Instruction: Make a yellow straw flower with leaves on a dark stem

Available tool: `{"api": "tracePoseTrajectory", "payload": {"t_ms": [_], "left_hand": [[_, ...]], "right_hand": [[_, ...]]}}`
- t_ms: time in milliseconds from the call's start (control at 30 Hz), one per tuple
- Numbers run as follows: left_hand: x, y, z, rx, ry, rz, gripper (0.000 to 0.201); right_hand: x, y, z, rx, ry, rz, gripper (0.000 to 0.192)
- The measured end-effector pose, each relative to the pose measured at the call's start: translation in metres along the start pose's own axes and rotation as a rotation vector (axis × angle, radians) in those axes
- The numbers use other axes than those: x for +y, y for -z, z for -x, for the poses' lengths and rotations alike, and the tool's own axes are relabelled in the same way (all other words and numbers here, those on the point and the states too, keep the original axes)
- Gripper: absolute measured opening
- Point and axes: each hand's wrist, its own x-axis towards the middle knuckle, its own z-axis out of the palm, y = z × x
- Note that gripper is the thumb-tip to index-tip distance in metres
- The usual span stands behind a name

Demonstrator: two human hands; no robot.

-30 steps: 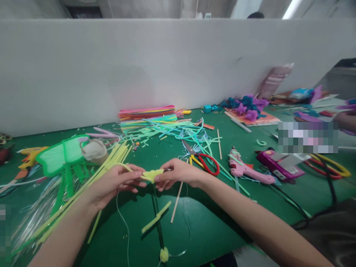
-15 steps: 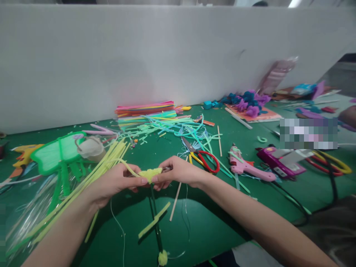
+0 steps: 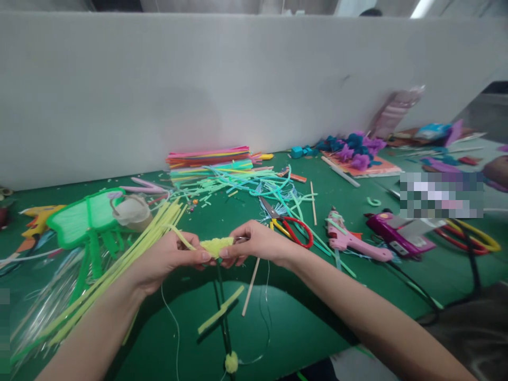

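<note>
Between my two hands is a piece of fuzzy yellow pipe cleaner [image 3: 216, 246], bent into a compact woven-looking shape. My left hand [image 3: 180, 254] pinches its left end, where a loose yellow stem runs back over the fingers. The fingers of my right hand [image 3: 246, 246] close on its right end, and a thin metallic loop shows by them. Below the shape runs a dark green stick [image 3: 222, 307], with a small yellow fuzzy ball [image 3: 231, 362] near its lower end. A short yellow stem [image 3: 220, 309] lies across the stick. Thin clear thread trails down on both sides.
Yellow pipe cleaners [image 3: 159, 227] lie under my left forearm beside a green fuzzy shape [image 3: 89, 217]. Ahead are coloured pipe cleaner bundles [image 3: 208, 157] and red-and-yellow scissors [image 3: 297, 232]. At right lie a pink glue gun [image 3: 353, 243] and a purple glue gun [image 3: 400, 235].
The yellow shape looks wider and flatter between my fingers, and my hands have shifted slightly to the right. The view has tilted up a little.
</note>
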Motion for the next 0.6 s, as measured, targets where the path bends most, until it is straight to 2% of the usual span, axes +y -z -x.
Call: {"api": "tracePoseTrajectory", "payload": {"t_ms": [233,367,500,600], "left_hand": [[0.002,0.001,-0.001,0.016,0.013,-0.021,0.022],[0.001,0.013,0.003,-0.074,0.094,0.042,0.032],[-0.001,0.027,0.006,-0.01,0.144,0.05,0.035],[-0.002,0.031,0.006,-0.009,0.137,0.019,0.034]], "right_hand": [[-0.018,0.005,-0.008,-0.056,-0.013,0.239,0.037],[-0.019,0.007,-0.017,-0.095,0.027,0.202,0.035],[-0.021,0.004,-0.022,-0.077,-0.005,0.163,0.037],[-0.026,0.001,-0.024,-0.1,-0.047,0.116,0.037]]}}
